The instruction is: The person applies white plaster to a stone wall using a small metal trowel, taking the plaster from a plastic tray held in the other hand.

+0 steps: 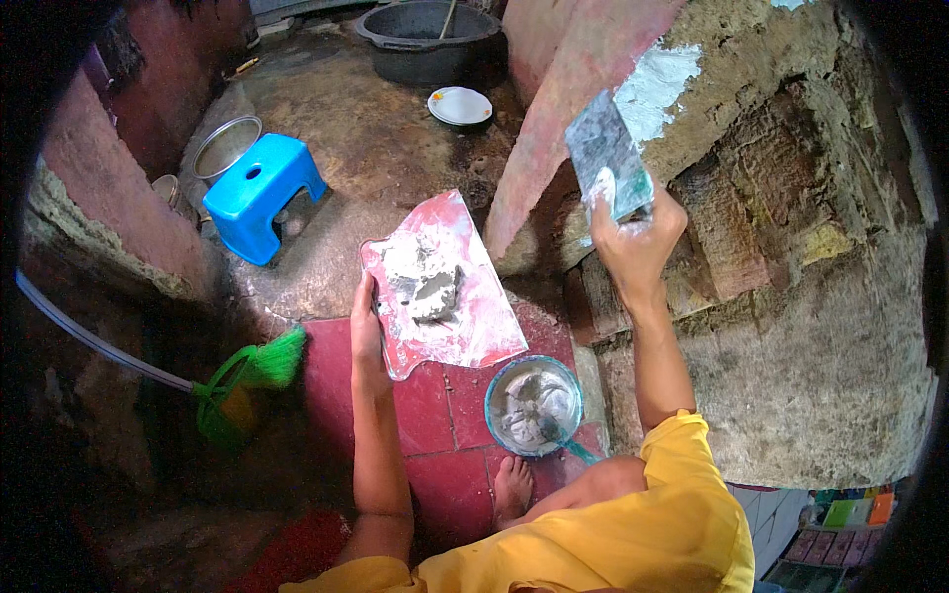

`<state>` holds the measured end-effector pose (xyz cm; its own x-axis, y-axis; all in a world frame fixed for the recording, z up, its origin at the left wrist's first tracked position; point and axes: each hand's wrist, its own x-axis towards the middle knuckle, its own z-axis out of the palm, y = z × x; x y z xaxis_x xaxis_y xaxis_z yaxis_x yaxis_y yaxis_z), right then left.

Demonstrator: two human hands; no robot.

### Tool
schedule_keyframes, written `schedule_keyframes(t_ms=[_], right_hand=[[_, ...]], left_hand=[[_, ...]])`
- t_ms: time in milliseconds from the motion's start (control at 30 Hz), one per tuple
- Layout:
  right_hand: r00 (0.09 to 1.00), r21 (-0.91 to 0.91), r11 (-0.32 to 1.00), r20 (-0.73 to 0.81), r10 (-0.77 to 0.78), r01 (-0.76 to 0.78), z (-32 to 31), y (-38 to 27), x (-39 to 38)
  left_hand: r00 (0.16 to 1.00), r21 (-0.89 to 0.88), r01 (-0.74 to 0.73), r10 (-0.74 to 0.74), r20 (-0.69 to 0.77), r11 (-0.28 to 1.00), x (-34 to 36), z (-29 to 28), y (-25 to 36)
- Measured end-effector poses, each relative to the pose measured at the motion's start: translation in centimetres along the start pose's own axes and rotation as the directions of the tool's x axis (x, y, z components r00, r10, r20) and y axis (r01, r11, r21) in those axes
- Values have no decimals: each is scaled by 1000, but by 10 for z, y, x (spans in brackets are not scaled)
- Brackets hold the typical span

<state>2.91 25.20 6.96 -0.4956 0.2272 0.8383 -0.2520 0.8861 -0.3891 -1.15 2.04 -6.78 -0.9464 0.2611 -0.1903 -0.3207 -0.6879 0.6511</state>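
Note:
My left hand (pixel 366 331) grips the left edge of a broken red tile piece (pixel 484 336) used flat like a board, its top smeared white. On it sits a lump of grey-white plaster (pixel 433 295). Up at the right, my right hand (pixel 638 232) is closed around a flat putty knife (pixel 605 148) with a wide, plaster-smeared blade. The blade is by a white plaster patch (pixel 660 89) on the worn wall; whether it touches cannot be made out. Between my arms, near my foot, a round tub (pixel 534 405) holds more wet plaster, with a greenish handle sticking out.
A blue plastic stool (pixel 259 193) stands at the left, beside a metal pan (pixel 227 148). A green broom (pixel 247 381) leans in at the lower left. Farther off are a white plate (pixel 460 105) and a large dark basin (pixel 430 49). Rough wall with exposed bricks (pixel 732 212) borders the right.

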Motion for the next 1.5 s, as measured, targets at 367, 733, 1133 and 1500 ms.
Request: schedule_keyframes(t_ms=[367,733,1133,1500], right_hand=[[996,-58,998,-86,-11,6,9,3,16],[999,-177,984,-39,1,-8,12,19,0],[998,-107,993,36,45,-41,10,14,-4],[993,-113,993,112,37,-24,6,18,-11]], left_hand=[[998,-81,63,-62,17,995,1,-9,-9],[998,-114,65,-65,8,991,3,-15,-12],[998,-98,60,-59,13,993,0,-12,-10],[997,-95,81,-79,19,992,0,-17,-11]])
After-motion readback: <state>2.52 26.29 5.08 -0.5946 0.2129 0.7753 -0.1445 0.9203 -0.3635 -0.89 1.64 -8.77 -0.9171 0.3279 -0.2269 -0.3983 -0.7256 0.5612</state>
